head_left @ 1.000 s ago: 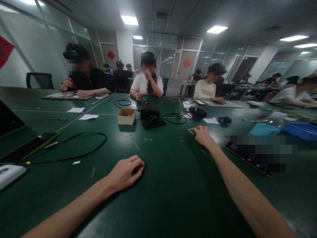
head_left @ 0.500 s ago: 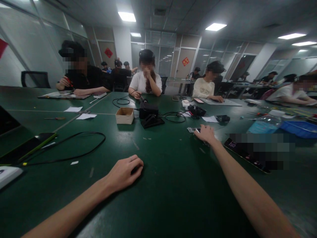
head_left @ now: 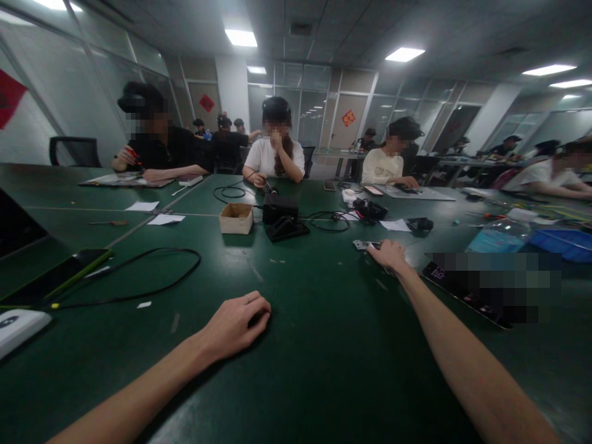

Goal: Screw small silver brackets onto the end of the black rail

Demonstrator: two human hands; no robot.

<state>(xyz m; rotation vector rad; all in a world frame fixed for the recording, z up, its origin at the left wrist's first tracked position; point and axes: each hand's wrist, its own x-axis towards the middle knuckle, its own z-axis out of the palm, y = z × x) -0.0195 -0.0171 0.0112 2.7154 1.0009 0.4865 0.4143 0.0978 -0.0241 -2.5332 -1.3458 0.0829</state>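
Observation:
My left hand (head_left: pixel 243 317) rests on the green table (head_left: pixel 314 376) with its fingers loosely curled under. A ring is on one finger, and nothing shows in the gap between thumb and fingers. Farther out to the right, my right hand (head_left: pixel 388 254) is closed over a small, flat, silvery metal piece (head_left: pixel 360 245) with holes. One end of that piece sticks out past the fingertips on the left; the rest is hidden under the hand. A dark phone with a lit screen (head_left: pixel 456 292) lies just right of my right forearm, partly blurred out.
Ahead stand an open cardboard box (head_left: pixel 236 219) and a black device on a stand (head_left: pixel 280 213). At left lie a looped black cable (head_left: pixel 171 251) and a green-edged phone (head_left: pixel 69 274). A bottle of blue liquid (head_left: pixel 498 237) and blue tray (head_left: pixel 564 243) sit right. Co-workers sit opposite.
The whole view has shifted slightly, so things sit a little farther right and lower. My right fingers look drawn closer together over the metal piece. My left hand keeps its pose.

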